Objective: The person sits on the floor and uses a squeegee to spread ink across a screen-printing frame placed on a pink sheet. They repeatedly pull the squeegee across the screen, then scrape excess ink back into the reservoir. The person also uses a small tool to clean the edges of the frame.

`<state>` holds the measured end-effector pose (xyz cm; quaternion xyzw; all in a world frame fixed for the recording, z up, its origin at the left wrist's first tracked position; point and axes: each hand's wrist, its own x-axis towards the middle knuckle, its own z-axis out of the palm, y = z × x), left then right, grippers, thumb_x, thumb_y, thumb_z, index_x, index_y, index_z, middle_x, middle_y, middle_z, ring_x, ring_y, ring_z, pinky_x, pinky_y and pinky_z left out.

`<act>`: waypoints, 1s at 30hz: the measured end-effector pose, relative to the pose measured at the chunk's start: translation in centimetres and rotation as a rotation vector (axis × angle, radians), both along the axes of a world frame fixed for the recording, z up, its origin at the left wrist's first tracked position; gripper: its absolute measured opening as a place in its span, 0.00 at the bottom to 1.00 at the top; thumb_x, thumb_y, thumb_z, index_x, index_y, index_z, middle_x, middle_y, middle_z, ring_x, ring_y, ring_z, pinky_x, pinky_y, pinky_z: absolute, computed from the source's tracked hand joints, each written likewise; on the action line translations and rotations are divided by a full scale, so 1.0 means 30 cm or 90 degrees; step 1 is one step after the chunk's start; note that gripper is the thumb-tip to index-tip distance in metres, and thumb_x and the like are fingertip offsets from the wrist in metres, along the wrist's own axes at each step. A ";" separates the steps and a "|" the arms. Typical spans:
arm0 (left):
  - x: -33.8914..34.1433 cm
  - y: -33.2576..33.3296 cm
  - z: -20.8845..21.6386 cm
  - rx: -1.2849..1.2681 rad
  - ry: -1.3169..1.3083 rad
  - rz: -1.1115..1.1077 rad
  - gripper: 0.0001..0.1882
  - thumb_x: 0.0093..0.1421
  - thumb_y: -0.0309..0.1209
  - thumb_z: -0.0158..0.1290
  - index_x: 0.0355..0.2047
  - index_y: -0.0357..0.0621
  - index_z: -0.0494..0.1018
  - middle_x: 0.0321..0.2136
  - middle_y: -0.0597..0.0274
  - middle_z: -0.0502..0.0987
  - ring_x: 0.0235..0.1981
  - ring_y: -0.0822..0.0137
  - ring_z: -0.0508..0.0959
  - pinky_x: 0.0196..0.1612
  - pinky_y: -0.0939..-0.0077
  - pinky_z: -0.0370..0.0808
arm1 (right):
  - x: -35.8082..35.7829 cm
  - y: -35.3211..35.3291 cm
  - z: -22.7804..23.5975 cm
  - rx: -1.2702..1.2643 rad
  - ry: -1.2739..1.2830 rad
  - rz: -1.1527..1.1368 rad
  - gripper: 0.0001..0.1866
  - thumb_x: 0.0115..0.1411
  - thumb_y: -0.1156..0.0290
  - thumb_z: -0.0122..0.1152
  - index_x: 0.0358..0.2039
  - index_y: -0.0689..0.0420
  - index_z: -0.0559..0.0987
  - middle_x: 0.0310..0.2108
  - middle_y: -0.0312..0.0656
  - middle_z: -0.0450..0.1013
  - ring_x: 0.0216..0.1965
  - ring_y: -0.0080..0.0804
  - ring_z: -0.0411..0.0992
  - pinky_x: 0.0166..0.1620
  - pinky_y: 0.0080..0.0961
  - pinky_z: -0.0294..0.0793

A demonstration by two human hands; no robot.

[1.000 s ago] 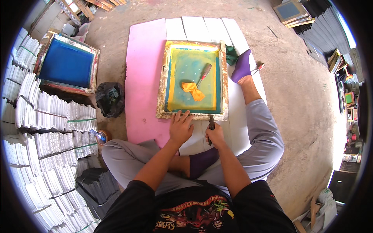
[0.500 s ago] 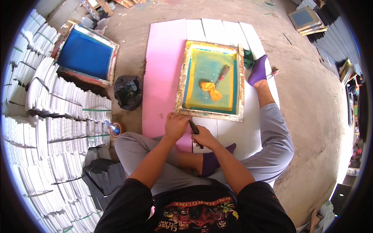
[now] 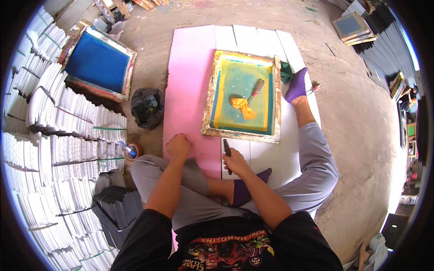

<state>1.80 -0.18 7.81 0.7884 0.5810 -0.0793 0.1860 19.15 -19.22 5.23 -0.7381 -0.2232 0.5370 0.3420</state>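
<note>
My right hand (image 3: 236, 162) is closed round a slim black handled tool (image 3: 227, 153), its end pointing away from me; the exact kind is unclear. On the pink sheet (image 3: 190, 81), my left hand (image 3: 179, 145) has its fingers bent together, and whatever may be in them is hidden. Just beyond both hands lies a paint-stained wooden screen-printing frame (image 3: 242, 135) with yellow-green mesh (image 3: 235, 77). Resting on that mesh are a crumpled orange cloth (image 3: 244, 108) and a screwdriver-like tool (image 3: 257, 87) with a dark and red handle.
White boards (image 3: 289, 108) adjoin the pink sheet. Bundled white stacks (image 3: 58, 153) crowd the left, near a black plastic bag (image 3: 147, 108), a tape roll (image 3: 132, 152) and a blue-meshed frame (image 3: 97, 61). My foot in a purple sock (image 3: 296, 85) is beside a dark green cloth (image 3: 285, 72).
My left hand has moved left, away from the frame's near edge and onto the pink sheet. My right hand keeps the black tool, now farther from my left hand.
</note>
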 end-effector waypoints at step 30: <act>0.269 -0.330 -0.077 0.195 -0.317 -0.366 0.35 0.50 0.36 0.70 0.60 0.54 0.74 0.55 0.53 0.70 0.54 0.46 0.73 0.55 0.51 0.71 | 0.248 -0.141 0.033 -0.153 -0.355 -0.061 0.20 0.64 0.62 0.59 0.46 0.68 0.76 0.40 0.62 0.80 0.45 0.61 0.80 0.48 0.51 0.78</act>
